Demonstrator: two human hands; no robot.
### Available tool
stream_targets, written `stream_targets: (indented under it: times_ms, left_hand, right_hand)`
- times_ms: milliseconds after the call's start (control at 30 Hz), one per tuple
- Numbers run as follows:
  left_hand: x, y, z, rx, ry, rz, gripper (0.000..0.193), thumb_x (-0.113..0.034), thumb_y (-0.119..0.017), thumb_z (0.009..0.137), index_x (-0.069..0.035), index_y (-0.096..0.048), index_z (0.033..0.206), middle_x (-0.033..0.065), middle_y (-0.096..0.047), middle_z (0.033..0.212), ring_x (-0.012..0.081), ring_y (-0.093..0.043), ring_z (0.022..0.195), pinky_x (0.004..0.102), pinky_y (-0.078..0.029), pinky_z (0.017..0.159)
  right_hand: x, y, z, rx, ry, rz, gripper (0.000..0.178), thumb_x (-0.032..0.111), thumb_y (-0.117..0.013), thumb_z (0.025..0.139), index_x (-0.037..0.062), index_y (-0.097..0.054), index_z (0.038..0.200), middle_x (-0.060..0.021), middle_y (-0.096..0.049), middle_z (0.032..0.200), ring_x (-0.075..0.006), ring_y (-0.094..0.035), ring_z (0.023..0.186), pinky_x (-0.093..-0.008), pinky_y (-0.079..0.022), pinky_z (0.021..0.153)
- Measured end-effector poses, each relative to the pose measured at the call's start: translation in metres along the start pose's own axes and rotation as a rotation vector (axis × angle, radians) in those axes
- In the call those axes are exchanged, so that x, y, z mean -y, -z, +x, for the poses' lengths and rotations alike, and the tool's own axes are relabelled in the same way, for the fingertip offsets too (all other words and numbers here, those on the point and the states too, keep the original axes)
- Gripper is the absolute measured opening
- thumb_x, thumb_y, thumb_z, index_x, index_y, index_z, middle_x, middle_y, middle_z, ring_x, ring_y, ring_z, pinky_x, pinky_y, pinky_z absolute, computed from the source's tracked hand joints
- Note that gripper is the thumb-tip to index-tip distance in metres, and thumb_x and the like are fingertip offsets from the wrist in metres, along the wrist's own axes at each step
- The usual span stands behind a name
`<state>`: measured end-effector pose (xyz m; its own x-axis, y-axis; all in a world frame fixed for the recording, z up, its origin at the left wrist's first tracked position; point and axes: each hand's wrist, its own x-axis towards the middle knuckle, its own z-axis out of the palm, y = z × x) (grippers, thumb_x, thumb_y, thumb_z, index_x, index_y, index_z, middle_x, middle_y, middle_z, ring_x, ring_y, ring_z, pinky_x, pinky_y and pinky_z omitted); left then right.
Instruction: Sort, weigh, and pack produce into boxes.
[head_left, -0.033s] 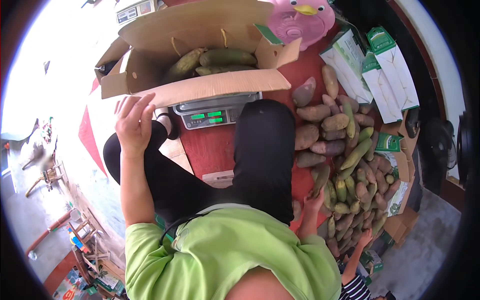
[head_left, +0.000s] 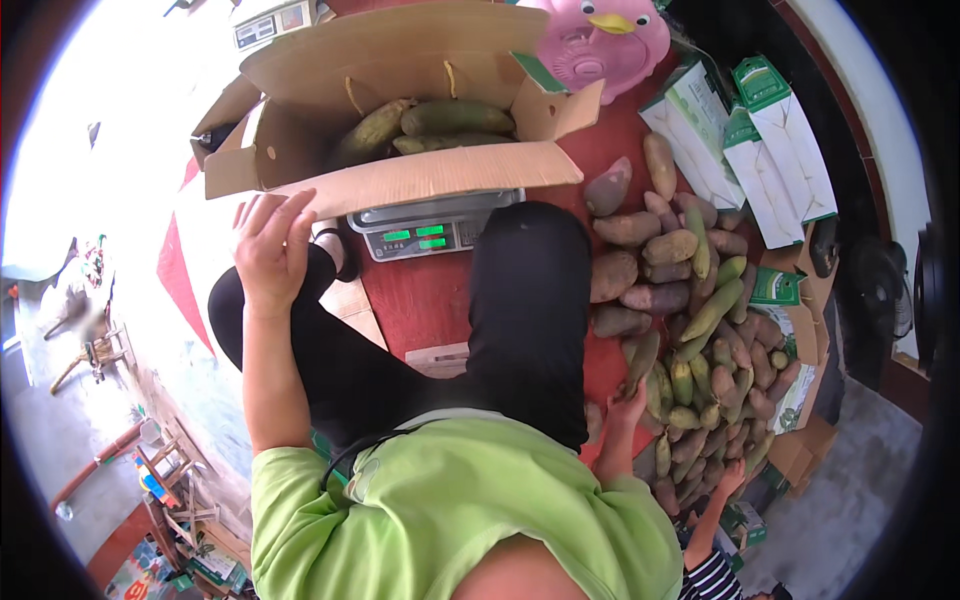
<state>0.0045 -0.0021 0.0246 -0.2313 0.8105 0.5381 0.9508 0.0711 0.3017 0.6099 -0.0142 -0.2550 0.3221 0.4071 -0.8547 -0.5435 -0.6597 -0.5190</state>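
Two hands inspected: left hand (head_left: 271,250) released, half-curled beside carton flap (head_left: 430,176), contact unclear; right hand (head_left: 627,408) grasping greenish tuber (head_left: 643,360).

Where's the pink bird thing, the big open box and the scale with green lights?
Pink bird thing (head_left: 598,58): head view, its body.
Open box (head_left: 430,172): head view, its front flap.
Green-lit scale (head_left: 418,240): head view, its front panel.

The front flap (head_left: 430,178) of the cardboard box (head_left: 390,48) hides from us the lower parts of the green vegetables (head_left: 455,117) inside. The top edge crops a pink bird-faced object (head_left: 600,52); the lower edge, another person's striped shirt (head_left: 712,575). We cannot make out the fingertips of the right hand (head_left: 626,402).
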Motion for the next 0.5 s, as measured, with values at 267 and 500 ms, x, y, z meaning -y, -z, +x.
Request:
stream_targets:
  times_ms: [267,500]
  left_hand:
    - [0.001,0.006,0.003,0.016,0.052,-0.036,0.011,-0.012,-0.065,0.078,-0.004,-0.067,0.085,0.0072,-0.057,0.07,0.0237,-0.056,0.068,0.0338,-0.042,0.066]
    - [0.002,0.007,0.003,-0.007,0.049,-0.063,0.012,-0.014,-0.065,0.079,-0.003,-0.067,0.083,0.007,-0.057,0.071,0.0237,-0.056,0.067,0.0339,-0.043,0.065]
  right_hand:
    - [0.076,-0.149,-0.109,0.504,0.541,-0.33,0.031,0.028,-0.059,0.085,0.0057,-0.058,0.106,-0.0012,-0.058,0.091,-0.0128,-0.053,0.081,-0.0267,-0.039,0.068]
    - [0.155,-0.327,-0.232,0.992,0.895,-0.709,0.039,0.015,-0.061,0.079,-0.0051,-0.058,0.112,-0.0061,-0.061,0.103,-0.0133,-0.054,0.096,-0.0262,-0.039,0.087]
